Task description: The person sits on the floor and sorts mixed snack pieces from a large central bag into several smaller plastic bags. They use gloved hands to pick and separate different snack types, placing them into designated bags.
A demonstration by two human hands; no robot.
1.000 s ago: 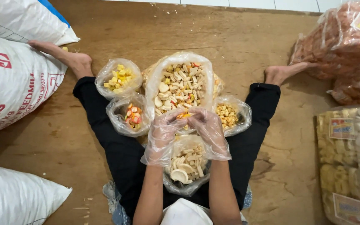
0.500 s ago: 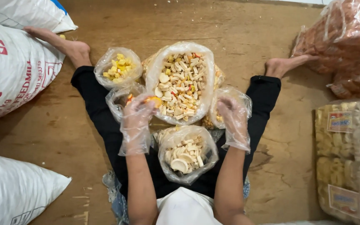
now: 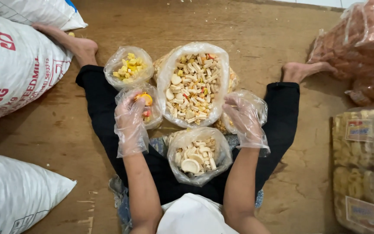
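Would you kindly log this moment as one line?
left hand: gloved, in small snack bag | right hand: gloved, in right bag | lap bag: open

Yellow snack bag (image 3: 128, 68), brown floor (image 3: 260, 26), blk trousers (image 3: 96, 99).

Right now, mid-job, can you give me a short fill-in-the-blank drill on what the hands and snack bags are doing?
1. Both hands wear thin clear plastic ____.
2. The left hand reaches into the small bag and its fingers pinch a piece coloured ____.
3. The largest open bag, filled with mixed pale crackers, stands ____ the two hands.
4. The right hand is over a bag with its fingers ____.

Missing words: gloves; orange; between; spread open
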